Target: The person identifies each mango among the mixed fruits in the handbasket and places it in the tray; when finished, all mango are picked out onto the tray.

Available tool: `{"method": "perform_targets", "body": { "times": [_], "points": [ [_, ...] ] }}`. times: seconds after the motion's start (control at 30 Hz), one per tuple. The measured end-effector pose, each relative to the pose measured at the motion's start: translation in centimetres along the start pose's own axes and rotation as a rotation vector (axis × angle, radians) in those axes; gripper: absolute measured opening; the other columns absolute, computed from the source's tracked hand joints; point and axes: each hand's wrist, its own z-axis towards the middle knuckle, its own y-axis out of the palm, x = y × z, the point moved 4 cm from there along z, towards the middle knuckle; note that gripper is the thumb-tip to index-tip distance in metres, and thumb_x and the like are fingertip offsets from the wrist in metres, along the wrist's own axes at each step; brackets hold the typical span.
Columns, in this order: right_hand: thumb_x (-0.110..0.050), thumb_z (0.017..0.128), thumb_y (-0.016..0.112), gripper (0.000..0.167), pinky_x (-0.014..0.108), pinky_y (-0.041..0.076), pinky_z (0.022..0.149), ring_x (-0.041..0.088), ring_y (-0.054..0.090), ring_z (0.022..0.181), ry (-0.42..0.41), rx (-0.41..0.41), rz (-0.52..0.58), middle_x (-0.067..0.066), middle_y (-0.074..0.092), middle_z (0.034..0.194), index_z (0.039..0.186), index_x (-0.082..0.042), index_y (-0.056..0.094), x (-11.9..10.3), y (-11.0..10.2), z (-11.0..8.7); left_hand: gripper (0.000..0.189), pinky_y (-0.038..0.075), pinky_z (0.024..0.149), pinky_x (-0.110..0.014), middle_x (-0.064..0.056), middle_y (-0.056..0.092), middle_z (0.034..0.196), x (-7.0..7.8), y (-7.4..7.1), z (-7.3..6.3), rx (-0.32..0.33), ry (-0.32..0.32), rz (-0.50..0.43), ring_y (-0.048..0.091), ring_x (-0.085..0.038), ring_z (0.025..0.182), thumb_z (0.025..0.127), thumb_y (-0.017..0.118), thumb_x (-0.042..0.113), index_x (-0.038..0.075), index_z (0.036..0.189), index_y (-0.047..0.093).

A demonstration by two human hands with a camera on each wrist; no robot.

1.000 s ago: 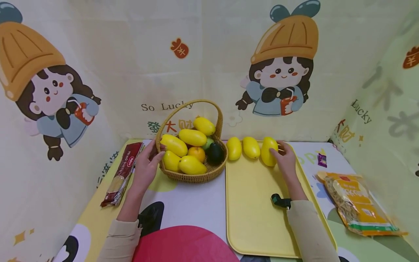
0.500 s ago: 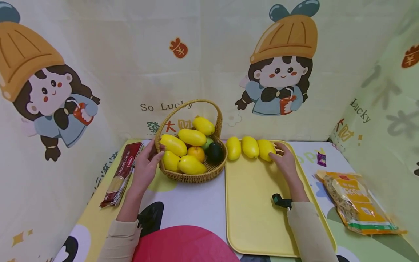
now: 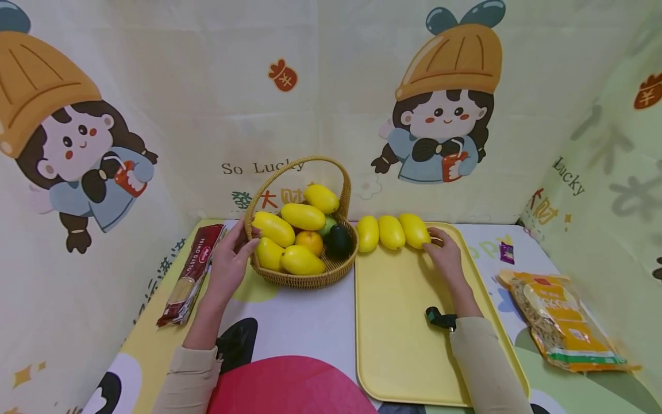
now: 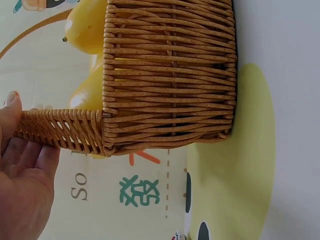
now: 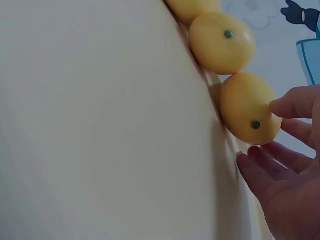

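My left hand point(image 3: 230, 261) grips the base of the handle point(image 4: 62, 127) of a wicker basket point(image 3: 310, 282). Inside are several yellow mangoes point(image 3: 303, 217), an orange fruit point(image 3: 310, 241), a dark avocado point(image 3: 339, 240) and a partly hidden green fruit point(image 3: 328, 226). Three more mangoes lie side by side at the far end of a yellow tray point(image 3: 408, 322): a left one point(image 3: 368, 234), a middle one point(image 3: 391, 232) and a right one point(image 3: 415, 230). At the right one's outer side is my right hand point(image 3: 446, 253), its thumb and fingers loosely spread, touching it without closing round it.
A dark red spaghetti packet point(image 3: 192, 276) lies left of the basket. Right of the tray are a small purple wrapped candy point(image 3: 507, 252) and an orange-and-clear food bag point(image 3: 566, 322). Printed cloth walls point(image 3: 336, 115) stand behind and beside the table.
The right mango has come down into the row and shifted left, turning to lean against the middle one. My right hand followed it leftward and loosened. The left hand stayed on the basket.
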Motion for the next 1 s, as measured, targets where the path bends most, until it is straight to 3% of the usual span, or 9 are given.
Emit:
{"method": "perform_targets", "body": {
  "times": [0.2,0.4,0.57,0.7,1.0],
  "points": [
    [-0.009,0.093,0.061,0.046,0.05,0.045,0.108,0.036,0.048,0.132,-0.094,0.084,0.022,0.022,0.054,0.139,0.137,0.0,0.055,-0.7,-0.2,-0.1,0.053,0.045,0.094,-0.004,-0.009,0.061,0.129,0.7,0.1,-0.1,-0.004,-0.03,0.013,0.056,-0.016,0.119,0.101,0.056,0.016,0.021,0.152,0.04],
    [-0.005,0.092,0.062,0.041,0.053,0.042,0.109,0.035,0.049,0.13,-0.2,0.135,0.05,0.021,0.057,0.136,0.132,0.0,0.06,-2.5,0.3,-0.7,0.053,0.044,0.095,-0.003,-0.011,0.06,0.129,1.1,0.2,-0.2,-0.008,-0.038,0.02,0.056,-0.019,0.121,0.102,0.054,0.014,0.017,0.152,0.039],
    [-0.005,0.09,0.064,0.042,0.054,0.043,0.108,0.035,0.052,0.125,-0.281,0.06,0.089,0.019,0.058,0.136,0.132,-0.001,0.06,-4.9,2.3,-1.3,0.051,0.046,0.093,-0.004,-0.005,0.061,0.128,0.0,-0.1,0.0,0.009,-0.027,0.031,0.056,-0.013,0.118,0.102,0.056,0.021,0.024,0.15,0.041],
    [-0.004,0.089,0.069,0.043,0.057,0.045,0.105,0.037,0.054,0.12,-0.371,-0.03,0.073,0.02,0.06,0.133,0.132,-0.001,0.06,-6.7,4.6,-2.3,0.05,0.047,0.092,-0.004,-0.006,0.061,0.128,-0.4,0.0,0.1,0.008,-0.019,0.034,0.056,-0.014,0.116,0.101,0.056,0.021,0.023,0.15,0.042],
    [-0.009,0.088,0.073,0.048,0.055,0.045,0.108,0.034,0.056,0.121,-0.449,-0.189,0.05,0.014,0.062,0.134,0.134,-0.007,0.06,-10.8,9.6,-4.9,0.05,0.045,0.092,-0.003,-0.008,0.06,0.129,0.4,0.0,0.0,0.007,-0.04,0.043,0.057,-0.017,0.12,0.102,0.055,0.017,0.017,0.15,0.042]
  ]
}}
